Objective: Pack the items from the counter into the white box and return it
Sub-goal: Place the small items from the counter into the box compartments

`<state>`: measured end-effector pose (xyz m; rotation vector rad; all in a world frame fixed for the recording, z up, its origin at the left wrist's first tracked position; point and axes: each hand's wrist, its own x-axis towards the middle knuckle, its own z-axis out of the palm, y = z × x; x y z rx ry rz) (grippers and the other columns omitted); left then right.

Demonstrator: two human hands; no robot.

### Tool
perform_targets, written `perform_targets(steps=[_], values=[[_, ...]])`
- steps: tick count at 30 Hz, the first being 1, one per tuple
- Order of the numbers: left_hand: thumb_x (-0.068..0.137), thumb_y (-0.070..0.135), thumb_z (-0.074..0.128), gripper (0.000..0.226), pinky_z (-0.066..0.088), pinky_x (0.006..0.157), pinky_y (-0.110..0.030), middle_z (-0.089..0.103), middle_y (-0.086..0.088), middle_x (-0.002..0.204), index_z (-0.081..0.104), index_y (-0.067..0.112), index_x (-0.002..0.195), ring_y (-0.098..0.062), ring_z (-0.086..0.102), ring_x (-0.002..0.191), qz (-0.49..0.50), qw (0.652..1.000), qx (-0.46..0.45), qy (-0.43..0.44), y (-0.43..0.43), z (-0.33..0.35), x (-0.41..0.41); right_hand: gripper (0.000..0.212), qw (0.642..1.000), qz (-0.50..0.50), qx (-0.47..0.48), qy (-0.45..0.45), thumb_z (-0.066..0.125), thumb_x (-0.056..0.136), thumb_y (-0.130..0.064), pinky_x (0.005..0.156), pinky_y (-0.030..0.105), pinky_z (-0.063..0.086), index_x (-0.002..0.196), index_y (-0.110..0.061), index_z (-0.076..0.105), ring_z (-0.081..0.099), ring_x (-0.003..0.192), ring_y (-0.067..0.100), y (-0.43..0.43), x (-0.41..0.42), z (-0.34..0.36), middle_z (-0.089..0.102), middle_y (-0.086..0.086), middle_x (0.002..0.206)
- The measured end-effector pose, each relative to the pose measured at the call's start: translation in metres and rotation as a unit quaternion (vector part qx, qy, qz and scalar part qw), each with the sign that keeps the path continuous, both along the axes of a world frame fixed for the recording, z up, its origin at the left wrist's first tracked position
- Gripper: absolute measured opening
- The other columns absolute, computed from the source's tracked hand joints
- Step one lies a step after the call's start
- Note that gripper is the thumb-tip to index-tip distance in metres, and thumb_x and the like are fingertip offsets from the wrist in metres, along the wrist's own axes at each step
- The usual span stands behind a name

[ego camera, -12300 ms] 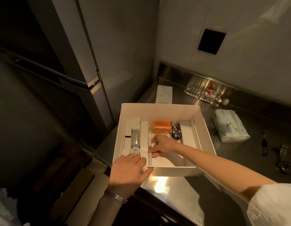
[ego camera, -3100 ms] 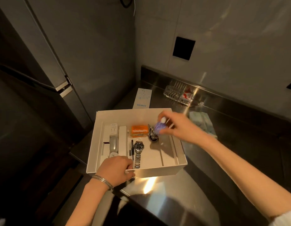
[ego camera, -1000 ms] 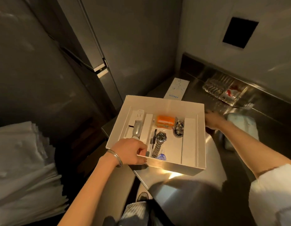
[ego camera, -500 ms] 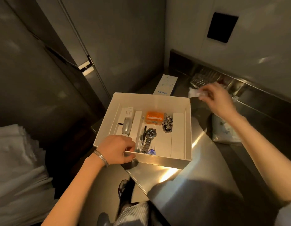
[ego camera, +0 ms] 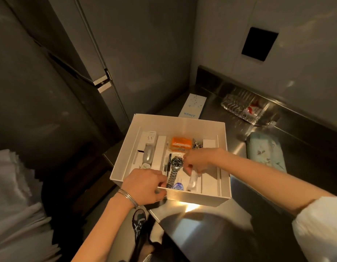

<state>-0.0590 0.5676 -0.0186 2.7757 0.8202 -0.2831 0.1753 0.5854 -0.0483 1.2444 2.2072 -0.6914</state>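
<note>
left hand (ego camera: 145, 186) grips white box (ego camera: 182, 122) rim — right hand (ego camera: 197, 160) (inside) pinches white tube (ego camera: 193, 182).

counter (ego camera: 211, 220): glossy steel | white box (ego camera: 199, 198): matt card | watch (ego camera: 176, 163): shiny metal

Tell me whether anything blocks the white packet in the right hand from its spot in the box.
Nothing visible does. The right hand holds the white packet inside the white box, over bare floor between the watch and a divider strip.
</note>
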Motion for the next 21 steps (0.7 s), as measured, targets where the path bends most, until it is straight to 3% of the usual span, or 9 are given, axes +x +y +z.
perform_targets(steps=[3,6,13,17,21], values=[[0.082,0.047,0.047,0.019,0.044,0.062,-0.024,0.058,0.013,0.086,0.057,0.031,0.086,-0.007,0.053,0.075,0.003,1.0,-0.001,-0.006,0.002,0.002,0.001,0.029,0.998,-0.031,-0.05,0.005,0.059,0.081,0.004,0.076,0.031,0.049,0.103,-0.014,0.067,0.057,0.086,0.021,0.001,-0.003,-0.012,0.065,0.008,0.099],[0.081,0.045,0.048,0.018,0.043,0.062,-0.024,0.058,0.013,0.085,0.057,0.03,0.085,-0.008,0.053,0.075,0.007,1.0,0.0,-0.015,0.0,0.004,0.002,0.034,0.998,-0.046,-0.038,0.011,0.058,0.079,0.004,0.078,0.032,0.049,0.107,-0.016,0.066,0.06,0.089,0.024,0.003,-0.001,-0.019,0.067,0.01,0.1],[0.083,0.043,0.048,0.016,0.046,0.066,-0.024,0.055,0.013,0.082,0.055,0.028,0.084,-0.007,0.051,0.075,0.005,1.0,0.006,-0.022,-0.002,0.008,0.001,0.023,0.997,-0.061,-0.042,-0.019,0.063,0.079,-0.001,0.07,0.028,0.042,0.098,-0.013,0.067,0.055,0.085,0.02,-0.001,-0.006,-0.021,0.067,0.008,0.101],[0.084,0.042,0.048,0.014,0.047,0.069,-0.026,0.049,0.014,0.079,0.053,0.03,0.083,-0.008,0.049,0.076,0.006,1.0,-0.002,-0.015,-0.001,0.007,0.002,0.026,0.994,-0.056,-0.091,-0.018,0.07,0.078,-0.008,0.073,0.028,0.041,0.103,-0.009,0.064,0.051,0.083,0.018,-0.002,-0.009,-0.014,0.059,0.002,0.09],[0.084,0.04,0.047,0.013,0.042,0.065,-0.024,0.055,0.012,0.083,0.052,0.029,0.081,-0.009,0.05,0.077,0.006,1.0,-0.004,-0.016,-0.001,0.008,0.003,0.034,0.993,-0.099,-0.046,0.036,0.072,0.078,-0.022,0.073,0.028,0.042,0.109,-0.015,0.061,0.055,0.085,0.019,0.002,-0.005,-0.009,0.064,0.006,0.097]])
